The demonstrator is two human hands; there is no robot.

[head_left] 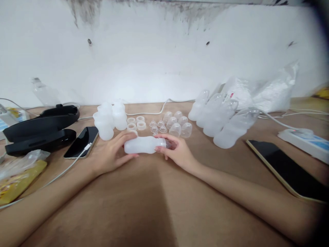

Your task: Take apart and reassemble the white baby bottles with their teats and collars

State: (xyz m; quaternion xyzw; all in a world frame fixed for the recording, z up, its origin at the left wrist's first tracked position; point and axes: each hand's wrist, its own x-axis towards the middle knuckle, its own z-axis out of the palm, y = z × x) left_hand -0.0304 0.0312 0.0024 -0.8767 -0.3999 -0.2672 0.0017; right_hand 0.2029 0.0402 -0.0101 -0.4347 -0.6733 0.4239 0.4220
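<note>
A frosted white baby bottle (142, 145) lies sideways between my two hands, its clear cap end pointing right. My left hand (117, 149) curves round the bottle's base, thumb below and fingers above. At the other end, my right hand (177, 149) is closed on the collar and cap, which its fingers partly cover. Just beyond the bottle are white collar rings (141, 125), clear teats (162, 129) and clear dome caps (175, 130) in rows. Several open bottle bodies (105, 125) stand behind my left hand.
Capped bottles (226, 133) stand in a row at right, before a plastic bag (273, 91). Phones lie at left (83, 142) and right (285, 168), with a power strip (305, 142), a black device (43, 127), a yellow packet (23, 180) and white cables.
</note>
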